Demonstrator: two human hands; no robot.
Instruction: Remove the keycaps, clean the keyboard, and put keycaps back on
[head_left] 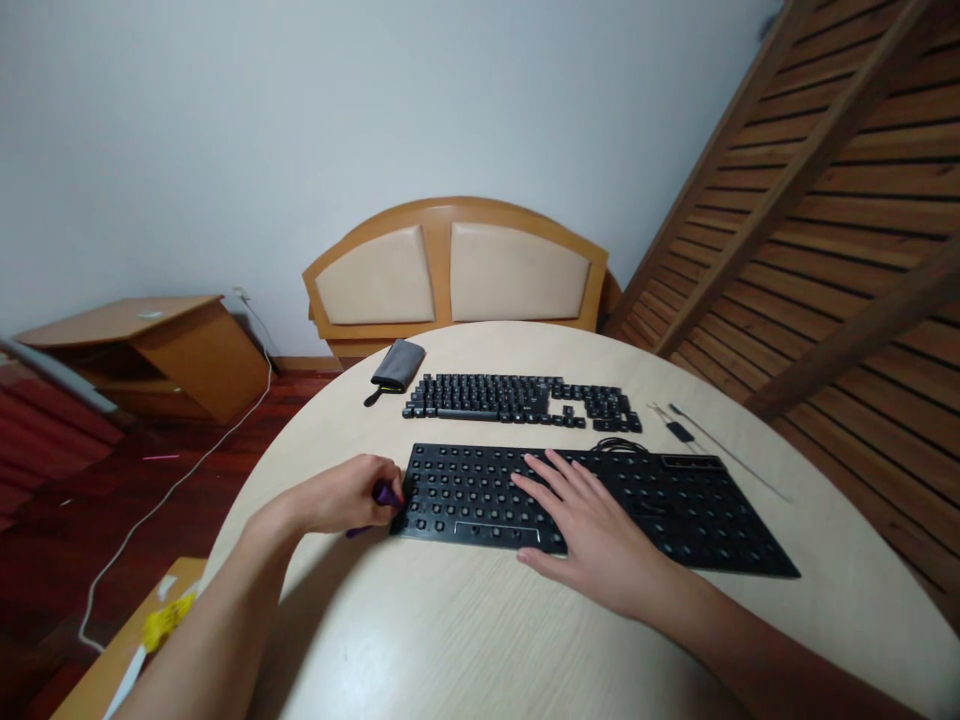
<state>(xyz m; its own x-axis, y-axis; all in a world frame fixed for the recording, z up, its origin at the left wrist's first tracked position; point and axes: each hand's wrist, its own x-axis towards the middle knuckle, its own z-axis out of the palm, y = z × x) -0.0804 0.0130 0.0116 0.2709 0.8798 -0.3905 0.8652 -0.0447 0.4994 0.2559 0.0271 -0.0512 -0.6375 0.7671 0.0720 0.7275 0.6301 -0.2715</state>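
A black keyboard base (pixel 675 510) with its keycaps removed lies on the round light-wood table (pixel 465 640). My right hand (pixel 592 530) rests flat on its middle, fingers stretched out and apart. My left hand (pixel 352 495) is closed around a small purple tool (pixel 384 494) at the keyboard's left edge. Behind the base, the removed black keycaps (pixel 517 400) are laid out in keyboard order.
A grey pouch (pixel 397 365) lies at the table's far left. A thin metal tool and a long pick (pixel 697 435) lie at the right of the keycaps. A padded wooden headboard (pixel 454 270) stands behind the table. A white cable (pixel 172 490) runs over the floor on the left.
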